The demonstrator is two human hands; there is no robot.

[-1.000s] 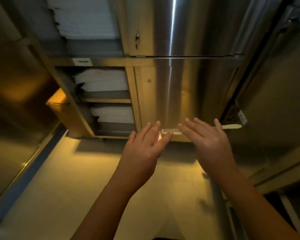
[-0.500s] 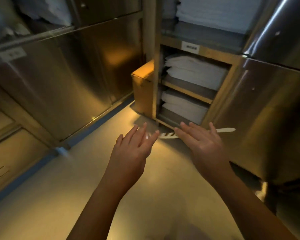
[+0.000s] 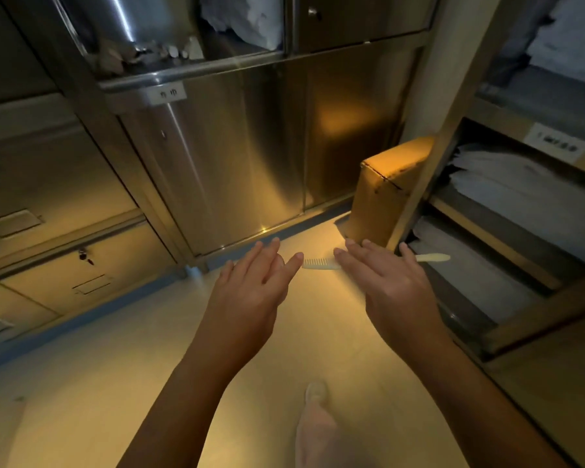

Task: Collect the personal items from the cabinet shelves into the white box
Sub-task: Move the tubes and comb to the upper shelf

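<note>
My right hand holds a cream plastic comb level under its palm; the toothed end sticks out to the left and the handle tip to the right. My left hand hovers just left of the comb's teeth, fingers stretched and apart, holding nothing. An open steel shelf at the upper left carries several small pale items and crumpled paper. No white box is in view.
Steel cabinet doors fill the wall ahead, with drawers to the left. A cardboard box stands on the floor beside wooden shelves of folded white linen on the right. My leg and shoe show on the floor below.
The view has swung left, from the linen shelves to the steel cabinets and drawers. Both hands keep their pose, the right one still holding the comb.
</note>
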